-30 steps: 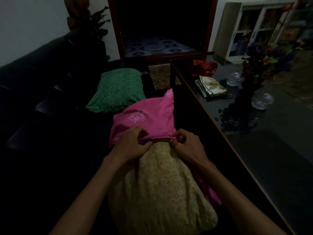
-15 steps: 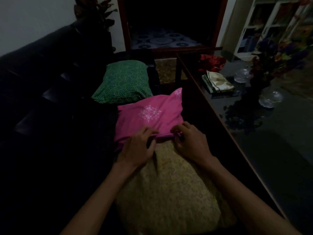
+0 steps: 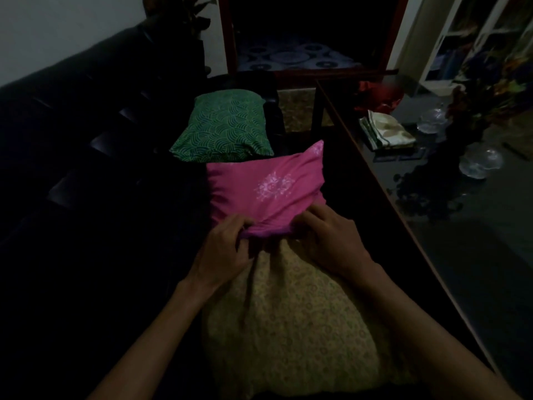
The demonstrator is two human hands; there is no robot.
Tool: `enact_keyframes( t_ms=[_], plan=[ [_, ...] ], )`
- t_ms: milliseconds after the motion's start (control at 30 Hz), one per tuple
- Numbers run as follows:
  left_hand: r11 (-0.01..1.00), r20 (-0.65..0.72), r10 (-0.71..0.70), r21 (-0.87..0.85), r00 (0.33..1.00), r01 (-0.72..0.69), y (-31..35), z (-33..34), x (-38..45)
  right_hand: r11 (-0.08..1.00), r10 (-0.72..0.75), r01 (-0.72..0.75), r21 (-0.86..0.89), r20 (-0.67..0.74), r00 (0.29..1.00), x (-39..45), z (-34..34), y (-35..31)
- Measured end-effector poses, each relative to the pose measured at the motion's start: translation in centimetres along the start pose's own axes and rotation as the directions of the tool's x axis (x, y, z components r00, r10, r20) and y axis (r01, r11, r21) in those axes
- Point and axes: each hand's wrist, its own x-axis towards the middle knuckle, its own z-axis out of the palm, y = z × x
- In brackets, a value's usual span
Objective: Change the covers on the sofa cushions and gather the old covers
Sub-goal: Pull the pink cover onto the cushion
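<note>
Left hand: your left hand [image 3: 222,249] is gripping the near hem of the pink cover [image 3: 265,192], fingers curled into the bunched cloth.
Right hand: your right hand [image 3: 331,241] is pinching the same hem just beside the left, thumb and fingers folded over the fabric.
Cushion: the yellow patterned cushion [image 3: 288,327] is lying lengthwise in front of you on the sofa [image 3: 72,140]; its far end is sitting inside the pink cover, the near part is showing bare.
Edges: the table edge [image 3: 383,192] is running close along the cushion's right side, leaving a narrow dark gap there; the sofa back is closing off the left.
Open room: a dark seat area is lying open to the left of your arms.
Green cushion: the green cushion [image 3: 225,131] is resting on the seat just beyond the pink cover.
Table: the dark glossy table is carrying folded cloths [image 3: 386,131], a red cloth [image 3: 377,96], glass dishes [image 3: 478,163] and a flower arrangement [image 3: 490,82].
Room: a dim room, a wooden doorway [image 3: 302,39] ahead, a white cabinet [image 3: 461,33] at far right.
</note>
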Motion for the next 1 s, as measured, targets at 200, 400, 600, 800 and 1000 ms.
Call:
enact_keyframes(
  t_ms=[200, 400, 600, 800, 1000],
  plan=[
    [0.964, -0.002, -0.208, 0.166, 0.978, 0.205, -3.5, 1.1, -3.9, 0.987, 0.158, -0.154, -0.039, 0.153, 0.975, 0.4, 0.1, -0.1],
    [0.898, -0.101, -0.389, 0.179, 0.916, 0.401, -3.9, 2.1, -7.3, 0.953, 0.303, -0.302, -0.027, 0.047, 0.952, -2.2, 1.1, -0.2],
    [0.530, -0.113, -0.848, -0.184, 0.517, 0.828, -3.2, 4.0, -7.7, 0.752, 0.644, -0.631, 0.192, -0.011, 0.765, -3.9, 3.5, 0.8],
    [0.648, -0.177, -0.761, -0.196, 0.624, 0.736, -1.6, 1.5, -4.6, 0.718, 0.641, -0.537, 0.443, -0.119, 0.758, -0.2, 3.4, 0.0],
    [0.755, -0.303, -0.656, -0.282, 0.692, 0.592, -0.4, -4.0, 0.8, 0.568, 0.744, -0.505, 0.650, -0.143, 0.653, 3.1, 2.9, -1.1]
  ],
)
